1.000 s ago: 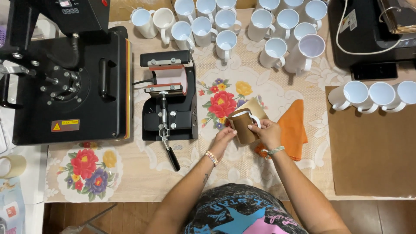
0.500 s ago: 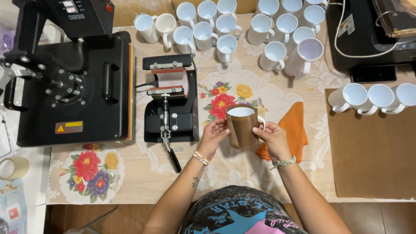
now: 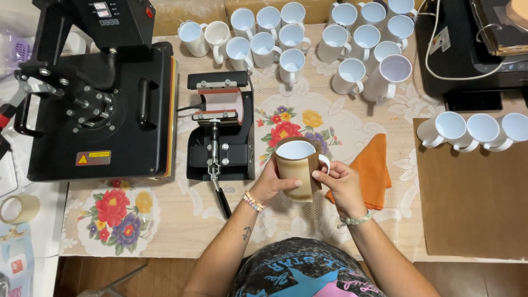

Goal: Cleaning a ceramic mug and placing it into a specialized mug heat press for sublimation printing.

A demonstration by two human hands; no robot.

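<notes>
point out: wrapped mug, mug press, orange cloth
wrapped mug (image 3: 296,176): head view, on the brown paper wrap around its side, between both hands.
mug press (image 3: 220,104): head view, on the curved heating band at its top.
orange cloth (image 3: 374,160): head view, on the bare upper part, right of the mug.

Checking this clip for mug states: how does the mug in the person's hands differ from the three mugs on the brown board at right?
The held mug wears a brown paper wrap; the three mugs are bare white. It is gripped by the left hand and right hand; they rest untouched on the brown board. All show white interiors and handles.
</notes>
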